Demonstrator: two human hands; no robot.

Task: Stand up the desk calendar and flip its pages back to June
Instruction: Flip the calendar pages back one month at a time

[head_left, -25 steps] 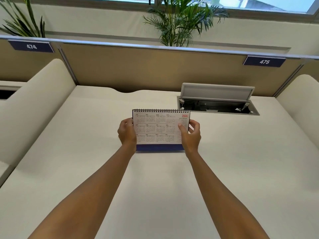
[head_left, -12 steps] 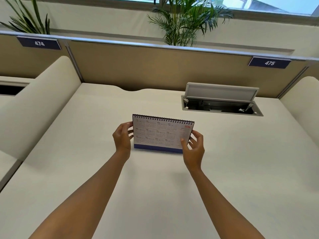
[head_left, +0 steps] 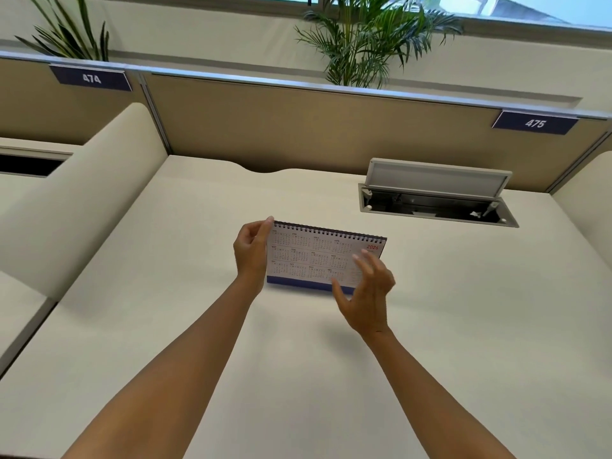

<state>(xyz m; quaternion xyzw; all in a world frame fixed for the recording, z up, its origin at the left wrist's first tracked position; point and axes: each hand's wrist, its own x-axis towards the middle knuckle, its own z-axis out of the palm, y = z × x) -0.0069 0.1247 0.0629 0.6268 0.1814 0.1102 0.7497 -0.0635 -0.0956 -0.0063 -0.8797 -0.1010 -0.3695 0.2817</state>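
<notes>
The desk calendar point(head_left: 314, 256) stands upright on the cream desk point(head_left: 298, 359), spiral binding on top and a blue strip along its base. Its front page shows a whole-year overview marked 2026 in red. My left hand point(head_left: 252, 251) grips the calendar's left edge, with the fingertips at the top left corner. Just in front of the lower right corner hovers my right hand point(head_left: 366, 293), fingers spread and blurred, holding nothing; it covers that corner of the page.
An open cable box point(head_left: 437, 197) with a raised grey lid is sunk into the desk at the back right. A tan partition point(head_left: 298, 127) with labels 474 and 475 closes the back. Rounded cream dividers point(head_left: 82, 193) flank both sides. Plants stand behind the partition.
The calendar has come down from my hands to stand on the desk. My right hand has let go of its right edge and pulled back. My left hand has slid up to the top corner.
</notes>
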